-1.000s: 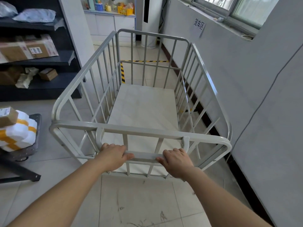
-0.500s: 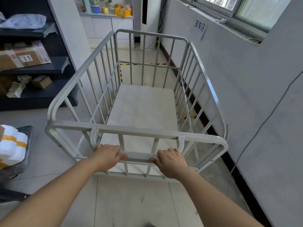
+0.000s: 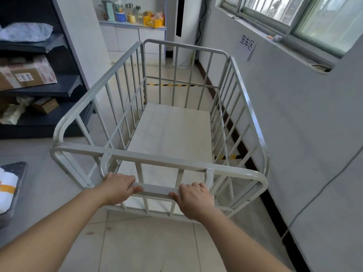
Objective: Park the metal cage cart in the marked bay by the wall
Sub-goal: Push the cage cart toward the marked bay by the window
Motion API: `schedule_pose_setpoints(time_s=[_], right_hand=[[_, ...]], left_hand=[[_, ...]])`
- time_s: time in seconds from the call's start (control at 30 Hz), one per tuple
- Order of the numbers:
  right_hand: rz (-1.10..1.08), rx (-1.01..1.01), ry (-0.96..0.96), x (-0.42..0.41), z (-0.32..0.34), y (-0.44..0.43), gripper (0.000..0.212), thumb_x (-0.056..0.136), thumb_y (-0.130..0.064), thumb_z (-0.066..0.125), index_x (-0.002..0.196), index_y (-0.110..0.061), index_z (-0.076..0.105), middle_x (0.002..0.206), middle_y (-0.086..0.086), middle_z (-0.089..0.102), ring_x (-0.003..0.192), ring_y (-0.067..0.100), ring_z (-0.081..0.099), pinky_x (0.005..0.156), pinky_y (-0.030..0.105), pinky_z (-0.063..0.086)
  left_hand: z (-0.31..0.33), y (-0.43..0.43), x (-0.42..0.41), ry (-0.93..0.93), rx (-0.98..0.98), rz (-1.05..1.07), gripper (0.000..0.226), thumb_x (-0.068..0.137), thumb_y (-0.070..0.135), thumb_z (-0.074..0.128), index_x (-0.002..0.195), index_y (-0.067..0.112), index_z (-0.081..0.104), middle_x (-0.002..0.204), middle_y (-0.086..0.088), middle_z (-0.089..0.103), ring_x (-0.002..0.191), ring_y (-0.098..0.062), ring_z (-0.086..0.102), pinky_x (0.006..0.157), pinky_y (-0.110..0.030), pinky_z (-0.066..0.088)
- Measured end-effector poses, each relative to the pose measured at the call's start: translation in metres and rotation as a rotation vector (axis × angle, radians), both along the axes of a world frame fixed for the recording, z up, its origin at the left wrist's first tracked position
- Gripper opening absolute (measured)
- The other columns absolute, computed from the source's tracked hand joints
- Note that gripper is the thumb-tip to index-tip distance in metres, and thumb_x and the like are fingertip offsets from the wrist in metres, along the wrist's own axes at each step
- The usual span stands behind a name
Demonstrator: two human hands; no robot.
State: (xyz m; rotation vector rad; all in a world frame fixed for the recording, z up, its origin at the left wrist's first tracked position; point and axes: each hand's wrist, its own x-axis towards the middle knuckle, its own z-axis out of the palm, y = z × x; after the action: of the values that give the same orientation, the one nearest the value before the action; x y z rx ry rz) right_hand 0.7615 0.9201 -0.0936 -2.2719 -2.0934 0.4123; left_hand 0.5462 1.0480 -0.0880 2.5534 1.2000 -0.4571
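Both hands, left hand [image 3: 119, 186] & right hand [image 3: 193, 200], closed on handle bar [image 3: 155, 189] of cage cart [image 3: 172, 134]; push straight, even pressure, keep parallel w/ wall [image 3: 294, 124], stop inside striped tape [image 3: 172, 85].

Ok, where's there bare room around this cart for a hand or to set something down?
The cage cart's white deck is bare. The handle bar is free between the left hand and right hand. Open floor tiles lie behind the cart. It is tight on the right against the wall, and the shelving crowds the left.

cage cart [image 3: 169, 132] on tiled floor [image 3: 149, 242]
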Motion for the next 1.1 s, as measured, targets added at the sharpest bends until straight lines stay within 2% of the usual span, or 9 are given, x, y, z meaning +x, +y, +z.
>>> schedule_pose_setpoints(time_s=[0.3, 0.43, 0.57, 0.77, 0.87, 0.9, 1.0, 1.1], right_hand=[[0.004, -0.029, 0.003, 0.040, 0.001, 0.071, 0.099, 0.061, -0.071, -0.017, 0.102, -0.016, 0.053, 0.106, 0.009, 0.065, 0.104, 0.029, 0.052, 0.094, 0.042, 0.031], [0.000, -0.084, -0.017, 0.060, 0.001, 0.107, 0.088, 0.073, -0.074, -0.008, 0.101, -0.016, 0.053, 0.107, 0.008, 0.065, 0.104, 0.028, 0.052, 0.094, 0.041, 0.031], [-0.027, -0.154, -0.034, 0.079, 0.004, 0.143, 0.059, 0.096, -0.061, 0.017, 0.104, -0.015, 0.053, 0.109, 0.009, 0.064, 0.107, 0.028, 0.052, 0.096, 0.041, 0.031], [-0.042, -0.194, -0.042, 0.108, 0.013, 0.191, 0.059, 0.095, -0.061, 0.016, 0.104, -0.015, 0.053, 0.110, 0.010, 0.062, 0.107, 0.028, 0.051, 0.097, 0.041, 0.031], [-0.040, -0.205, -0.029, 0.123, 0.016, 0.211, 0.073, 0.081, -0.072, 0.000, 0.096, -0.020, 0.049, 0.108, 0.010, 0.062, 0.106, 0.028, 0.051, 0.096, 0.041, 0.031], [-0.041, -0.208, -0.026, 0.128, 0.016, 0.218, 0.072, 0.081, -0.072, 0.000, 0.096, -0.020, 0.048, 0.108, 0.009, 0.062, 0.105, 0.028, 0.051, 0.096, 0.041, 0.031], [-0.057, -0.213, -0.025, 0.146, 0.014, 0.238, 0.058, 0.096, -0.060, 0.018, 0.103, -0.015, 0.053, 0.109, 0.010, 0.063, 0.107, 0.029, 0.051, 0.097, 0.041, 0.031], [-0.044, -0.207, -0.028, 0.165, 0.011, 0.259, 0.057, 0.097, -0.059, 0.019, 0.104, -0.015, 0.054, 0.110, 0.010, 0.063, 0.107, 0.029, 0.051, 0.098, 0.041, 0.031]], left_hand=[[-0.005, 0.071, 0.038, -0.019, 0.003, 0.008, 0.041, 0.097, 0.056, 0.027, 0.087, 0.021, 0.048, 0.071, 0.013, 0.043, 0.078, -0.016, 0.043, 0.091, -0.037, 0.032], [-0.006, 0.105, 0.057, -0.013, -0.005, 0.018, 0.040, 0.097, 0.056, 0.027, 0.087, 0.022, 0.047, 0.075, 0.010, 0.045, 0.082, -0.019, 0.042, 0.090, -0.037, 0.031], [-0.008, 0.141, 0.076, -0.036, 0.007, 0.020, 0.039, 0.096, 0.057, 0.027, 0.084, 0.025, 0.045, 0.086, 0.005, 0.055, 0.086, -0.020, 0.047, 0.090, -0.040, 0.031], [-0.012, 0.190, 0.107, 0.000, 0.024, -0.003, 0.041, 0.095, 0.060, 0.023, 0.089, 0.024, 0.043, 0.102, 0.000, 0.063, 0.101, -0.024, 0.055, 0.095, -0.042, 0.033], [-0.012, 0.210, 0.123, -0.009, 0.020, -0.011, 0.040, 0.095, 0.060, 0.023, 0.089, 0.025, 0.042, 0.101, 0.000, 0.062, 0.099, -0.024, 0.055, 0.095, -0.042, 0.033], [-0.012, 0.217, 0.128, -0.011, 0.017, -0.012, 0.040, 0.095, 0.060, 0.022, 0.089, 0.025, 0.041, 0.100, 0.001, 0.062, 0.099, -0.023, 0.055, 0.094, -0.042, 0.033], [-0.013, 0.238, 0.144, -0.006, 0.008, -0.007, 0.039, 0.095, 0.060, 0.022, 0.086, 0.027, 0.041, 0.094, 0.003, 0.058, 0.096, -0.022, 0.054, 0.095, -0.042, 0.034], [-0.014, 0.257, 0.161, -0.008, 0.005, 0.001, 0.039, 0.095, 0.060, 0.022, 0.083, 0.027, 0.041, 0.090, 0.006, 0.055, 0.089, -0.020, 0.050, 0.091, -0.041, 0.033]])
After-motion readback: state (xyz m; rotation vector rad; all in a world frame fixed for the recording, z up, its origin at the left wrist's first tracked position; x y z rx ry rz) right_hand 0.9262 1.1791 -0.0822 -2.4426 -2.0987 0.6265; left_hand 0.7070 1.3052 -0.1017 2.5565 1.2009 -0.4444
